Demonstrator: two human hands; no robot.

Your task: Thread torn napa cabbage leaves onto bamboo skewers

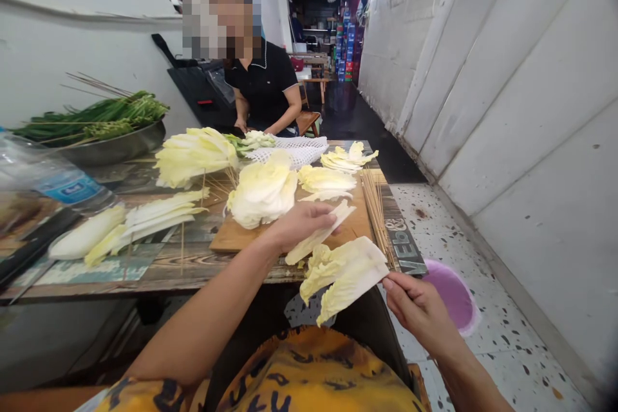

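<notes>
My left hand [306,222] is closed around a narrow strip of napa cabbage leaf [313,238], above the front of the wooden cutting board [355,222]. Lower and to the right, my right hand [415,306] pinches what looks like a thin bamboo skewer, mostly hidden, at the white stem edge of broad cabbage leaves [355,270]. These leaves hang just below the strip, past the table's front edge. On the board lie a pile of cabbage leaves [263,190] and some flatter leaves [326,179]. Loose bamboo skewers [377,212] lie along its right side.
Skewered cabbage leaves [159,215] and a water bottle [72,183] lie at left. Behind are a metal bowl of greens [116,148], more cabbage [196,154] and white foam netting [294,149]. A person [270,87] sits opposite. A pink basin [451,296] stands on the floor.
</notes>
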